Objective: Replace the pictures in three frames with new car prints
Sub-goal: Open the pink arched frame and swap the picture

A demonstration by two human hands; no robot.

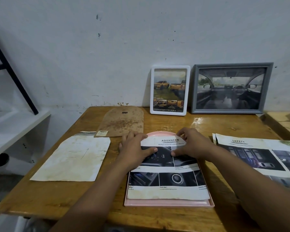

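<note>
A pink frame (pixel 167 203) with an arched top lies face down on the wooden table (pixel 57 195). A car print (pixel 167 181) headed "ADVANCED" lies in it. My left hand (pixel 134 148) and my right hand (pixel 192 144) both press flat on the print's upper part, thumbs pointing toward each other. A brown arched backing board (pixel 122 122) lies behind my left hand. A white frame (pixel 170 90) with a yellow pickup print and a grey frame (pixel 229 88) with a car interior print lean on the wall.
A stained sheet of paper (pixel 72 158) lies blank side up at the left. Brochure pages (pixel 261 156) headed "SAFETY" lie at the right. A white shelf (pixel 12 129) with a black bar stands left of the table. Another wooden surface (pixel 285 121) adjoins at the right.
</note>
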